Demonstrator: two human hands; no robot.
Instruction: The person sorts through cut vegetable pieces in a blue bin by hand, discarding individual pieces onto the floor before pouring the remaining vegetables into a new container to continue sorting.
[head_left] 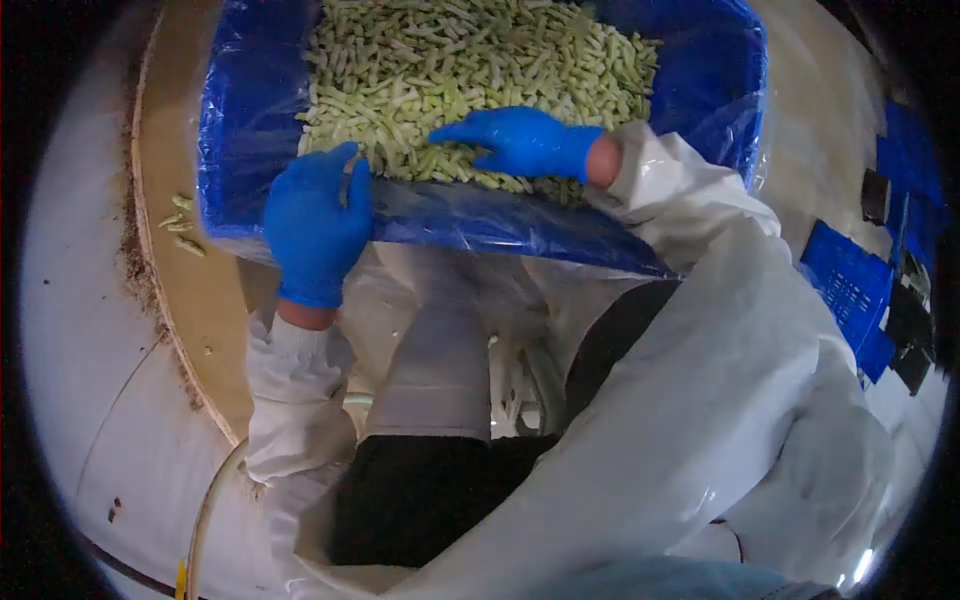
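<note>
A blue crate (740,60) lined with clear plastic film holds a heap of pale green, finger-like cut pieces (420,70). My left hand (318,220), in a blue glove, rests over the crate's near left edge, thumb and fingers apart, with nothing visible in it. Above the near part of the heap is my right hand (525,143), also blue-gloved and pointing left. Its thumb and fingers are apart, its palm side faces the pieces, and nothing held shows.
A few green pieces (183,225) lie on the tan board (205,320) left of the crate. Blue crates (848,290) and dark items stand at the far right. A hose (205,515) runs at the lower left, beside a white surface (90,330).
</note>
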